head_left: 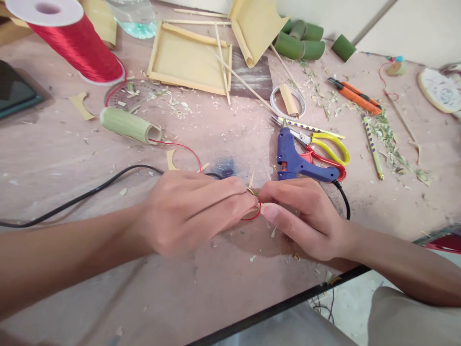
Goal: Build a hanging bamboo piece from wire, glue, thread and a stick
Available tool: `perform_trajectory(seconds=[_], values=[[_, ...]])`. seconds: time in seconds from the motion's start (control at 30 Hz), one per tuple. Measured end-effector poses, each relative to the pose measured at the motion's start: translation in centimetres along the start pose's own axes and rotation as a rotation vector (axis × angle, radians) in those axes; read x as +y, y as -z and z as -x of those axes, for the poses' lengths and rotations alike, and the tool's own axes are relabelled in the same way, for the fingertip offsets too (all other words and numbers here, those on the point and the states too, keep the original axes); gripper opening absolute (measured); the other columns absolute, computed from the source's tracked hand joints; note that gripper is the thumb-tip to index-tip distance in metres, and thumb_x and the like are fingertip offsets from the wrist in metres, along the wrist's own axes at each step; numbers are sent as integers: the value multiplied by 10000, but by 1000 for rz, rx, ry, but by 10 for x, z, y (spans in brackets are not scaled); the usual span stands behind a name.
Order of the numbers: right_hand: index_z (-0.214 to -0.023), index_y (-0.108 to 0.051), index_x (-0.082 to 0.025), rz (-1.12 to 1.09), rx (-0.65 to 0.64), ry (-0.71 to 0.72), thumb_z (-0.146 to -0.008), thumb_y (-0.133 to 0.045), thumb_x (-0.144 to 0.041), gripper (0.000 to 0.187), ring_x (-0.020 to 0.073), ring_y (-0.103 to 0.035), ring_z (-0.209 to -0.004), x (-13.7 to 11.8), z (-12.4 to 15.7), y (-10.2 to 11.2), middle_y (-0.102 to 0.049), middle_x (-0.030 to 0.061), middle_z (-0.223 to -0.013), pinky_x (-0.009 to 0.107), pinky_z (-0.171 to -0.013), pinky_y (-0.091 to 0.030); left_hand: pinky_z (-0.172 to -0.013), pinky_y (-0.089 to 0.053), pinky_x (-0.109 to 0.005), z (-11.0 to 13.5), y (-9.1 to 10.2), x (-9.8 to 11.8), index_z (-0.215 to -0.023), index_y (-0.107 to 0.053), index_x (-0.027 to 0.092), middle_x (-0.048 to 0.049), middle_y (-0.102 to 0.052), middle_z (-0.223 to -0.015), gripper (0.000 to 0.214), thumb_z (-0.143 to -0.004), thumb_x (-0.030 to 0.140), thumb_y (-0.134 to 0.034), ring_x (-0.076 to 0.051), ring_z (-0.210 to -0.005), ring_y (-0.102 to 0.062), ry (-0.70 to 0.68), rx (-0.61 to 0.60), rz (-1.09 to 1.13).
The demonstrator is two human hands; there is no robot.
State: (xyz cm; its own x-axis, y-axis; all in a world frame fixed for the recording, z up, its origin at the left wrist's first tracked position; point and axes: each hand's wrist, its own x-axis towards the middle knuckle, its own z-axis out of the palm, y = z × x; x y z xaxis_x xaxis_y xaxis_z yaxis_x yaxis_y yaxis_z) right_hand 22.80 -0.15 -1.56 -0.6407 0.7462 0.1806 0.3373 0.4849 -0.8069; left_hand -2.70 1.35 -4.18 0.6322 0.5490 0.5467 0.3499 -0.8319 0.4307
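Note:
My left hand [194, 209] and my right hand [306, 216] meet fingertip to fingertip over the worktable [201, 278]. Both are pinched closed on a small bamboo piece [253, 191] with a loop of red thread [252, 216] hanging just under the fingers. The red thread runs back across the table past a green bamboo tube [129, 125] toward a large red thread spool [75, 43] at the far left. Most of the small piece is hidden by my fingers.
A blue glue gun [298, 161] with a black cord [90, 192] lies just beyond my right hand, beside yellow-handled scissors [327, 146]. Farther back are a bamboo tray [189, 60], thin bamboo sticks [223, 67], green bamboo sections [300, 41], an orange utility knife [355, 96] and scattered shavings.

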Motion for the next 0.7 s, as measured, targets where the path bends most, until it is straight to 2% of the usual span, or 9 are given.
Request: perform_trajectory(seconds=[0.1, 0.33, 0.5, 0.6, 0.7], values=[[-887, -575, -189, 60, 5, 20, -1112, -554, -260, 236, 73, -435, -618, 0, 0, -1, -509, -53, -697, 258, -596, -323, -726, -607, -304, 0, 1, 0, -1129, -639, 248, 1, -818, -955, 63, -1088, 202, -652, -180, -803, -809, -116, -26, -115], [-852, -525, -208, 92, 16, 54, -1119, -534, -252, 271, 79, -398, -605, -3, -1, -4, -473, -50, -693, 261, -584, -307, -780, -637, -308, 5, 3, 0, -1191, -624, 232, 1, -845, -1042, 85, -1114, 197, -617, -171, -842, -818, -130, -49, -135], [-842, -522, -200, 34, 29, 83, -1104, -561, -202, 265, 62, -388, -610, -4, -1, -5, -455, -61, -700, 226, -588, -325, -816, -689, -291, 8, 5, -4, -1265, -668, 191, -46, -850, -1179, 177, -1094, 164, -632, -169, -927, -826, -221, -14, -101], [-846, -536, -191, -39, 21, 70, -1095, -573, -175, 253, 52, -395, -601, -4, -1, -4, -471, -66, -699, 211, -575, -328, -803, -702, -293, 4, 7, -7, -1255, -676, 192, -62, -841, -1166, 178, -1126, 190, -554, -168, -925, -824, -286, -23, -66], [-833, -530, -182, -156, -3, 40, -1093, -575, -153, 266, 38, -379, -583, -4, -3, -3, -450, -75, -692, 202, -556, -312, -830, -701, -298, 0, 9, -8, -1239, -687, 221, -49, -833, -1141, 170, -1129, 219, -557, -170, -970, -826, -304, -44, -49]])
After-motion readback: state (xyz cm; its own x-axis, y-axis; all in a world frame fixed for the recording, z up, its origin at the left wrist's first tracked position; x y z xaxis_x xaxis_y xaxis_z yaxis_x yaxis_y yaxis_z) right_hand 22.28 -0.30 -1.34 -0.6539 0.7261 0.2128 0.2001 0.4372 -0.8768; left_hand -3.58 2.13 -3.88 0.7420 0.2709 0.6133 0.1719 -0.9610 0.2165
